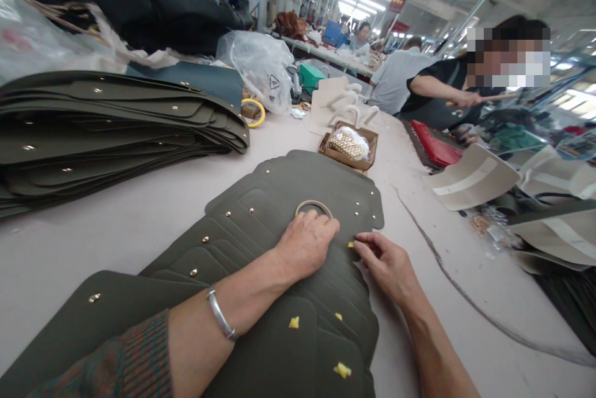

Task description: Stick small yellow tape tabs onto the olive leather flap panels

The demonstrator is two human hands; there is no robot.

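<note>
A fanned stack of dark olive panels [251,286] lies on the table in front of me, with small metal studs showing along its left and far right. My left hand [307,243] rests over it, fingers curled on a roll of tape [314,204] whose upper rim shows beyond the knuckles. At the right edge of the stack, my right hand [384,261] has thumb and forefinger close together beside a small yellow tape piece [351,244]; whether something sits between the fingertips is hidden. Nearer to me, more yellow pieces [342,370] stick to the panels.
Another thick pile of olive panels [116,137] stands at the left. Beyond are a yellow tape roll [252,113], a plastic bag [261,69] and a cardboard box [349,144] with metal parts. A co-worker [447,87] works at the right, near pale panels [475,177].
</note>
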